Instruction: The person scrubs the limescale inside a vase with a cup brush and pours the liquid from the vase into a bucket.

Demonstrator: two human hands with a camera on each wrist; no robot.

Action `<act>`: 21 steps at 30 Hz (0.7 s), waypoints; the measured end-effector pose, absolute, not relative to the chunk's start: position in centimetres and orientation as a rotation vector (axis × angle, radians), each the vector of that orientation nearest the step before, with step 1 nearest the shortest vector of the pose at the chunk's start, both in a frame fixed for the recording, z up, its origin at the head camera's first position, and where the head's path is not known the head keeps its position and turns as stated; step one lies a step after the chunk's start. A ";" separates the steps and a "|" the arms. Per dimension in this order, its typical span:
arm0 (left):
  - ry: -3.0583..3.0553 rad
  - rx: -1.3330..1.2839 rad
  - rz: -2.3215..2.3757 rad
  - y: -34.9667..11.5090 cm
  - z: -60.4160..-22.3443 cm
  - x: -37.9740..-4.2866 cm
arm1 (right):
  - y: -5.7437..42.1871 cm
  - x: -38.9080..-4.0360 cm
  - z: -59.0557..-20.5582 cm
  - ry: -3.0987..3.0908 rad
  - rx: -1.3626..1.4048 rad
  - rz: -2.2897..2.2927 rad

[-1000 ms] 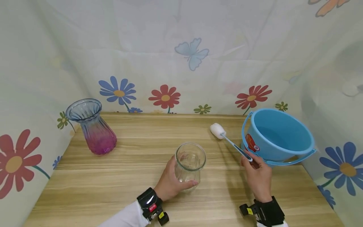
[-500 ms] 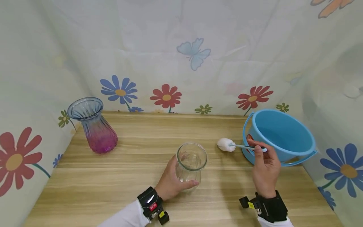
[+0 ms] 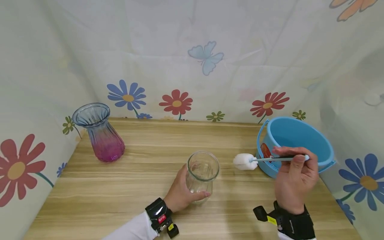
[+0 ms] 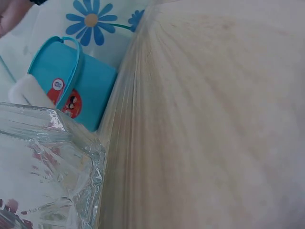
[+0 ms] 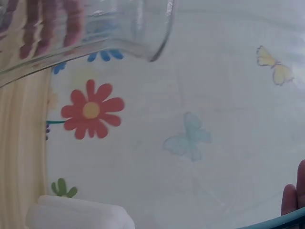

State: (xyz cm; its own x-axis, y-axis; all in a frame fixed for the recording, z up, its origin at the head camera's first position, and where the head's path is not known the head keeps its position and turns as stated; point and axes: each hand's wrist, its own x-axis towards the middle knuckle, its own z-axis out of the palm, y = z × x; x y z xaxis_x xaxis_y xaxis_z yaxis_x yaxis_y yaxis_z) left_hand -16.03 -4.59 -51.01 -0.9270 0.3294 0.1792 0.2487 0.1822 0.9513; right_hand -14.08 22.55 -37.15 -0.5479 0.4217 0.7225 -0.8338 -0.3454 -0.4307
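My left hand (image 3: 181,193) grips a clear glass jar (image 3: 201,185) around its side, the thumb lying across its near side. The jar stands upright on the table, its round mouth facing up. My right hand (image 3: 295,183) holds a sponge bottle brush (image 3: 271,159) by its thin blue handle, in front of the blue bucket. The brush lies nearly level, its white sponge head (image 3: 244,161) pointing left toward the jar but apart from it. In the right wrist view the sponge head (image 5: 78,214) shows below the jar (image 5: 109,28), with left-hand fingers visible through the glass.
A blue bucket (image 3: 268,166) with its handle lowered stands at the right, partly hidden by my right hand. A ribbed vase (image 3: 106,141), blue above and pink below, stands at the back left. A flower-print curtain (image 3: 150,60) encloses the wooden tabletop (image 3: 144,173).
My right hand has moved rightward and turned, bringing the brush from a slant to nearly level. Its sponge head has shifted right and toward me. The left hand and jar have stayed put.
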 end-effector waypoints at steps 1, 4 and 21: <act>2.363 0.584 1.883 -4.6 -51.1 -16.1 | 22.3 -13.8 -36.5 -0.978 0.662 1.996; 2.356 0.600 1.892 -4.6 -51.3 -16.2 | 21.7 -13.1 -34.7 -0.848 0.689 2.058; 2.349 0.634 1.911 -4.6 -51.5 -16.4 | 18.2 -10.7 -29.1 -0.487 0.736 2.125</act>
